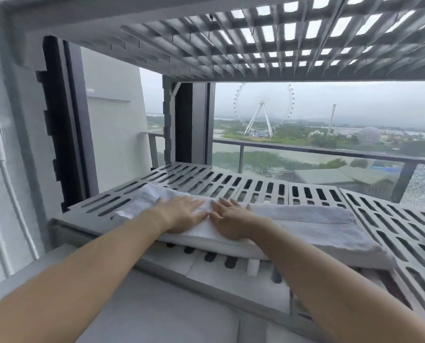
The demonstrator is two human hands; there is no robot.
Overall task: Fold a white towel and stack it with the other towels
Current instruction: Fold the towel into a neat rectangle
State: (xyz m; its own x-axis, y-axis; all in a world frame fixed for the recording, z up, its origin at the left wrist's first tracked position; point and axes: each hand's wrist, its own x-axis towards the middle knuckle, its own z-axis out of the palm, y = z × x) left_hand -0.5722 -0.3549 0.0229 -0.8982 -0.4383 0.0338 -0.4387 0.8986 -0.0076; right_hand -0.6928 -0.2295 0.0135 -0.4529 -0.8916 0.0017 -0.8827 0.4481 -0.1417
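Head view shows both arms reaching forward; the left hand (181, 214) and right hand (233, 221) lie flat, fingers spread, side by side on a white towel (305, 226), gripping nothing. It lies as a long folded strip on a slotted grey shelf (231, 184). To smooth well, I would sweep both palms outward from the middle, keeping edges lined up. Other towels are not clearly visible; something below the shelf at right is too blurred to name.

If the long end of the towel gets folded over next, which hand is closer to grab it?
Probably the right hand. Both hands lie flat, side by side, on the towel, but its long free end stretches to the right across the shelf. The left hand would have to cross over.
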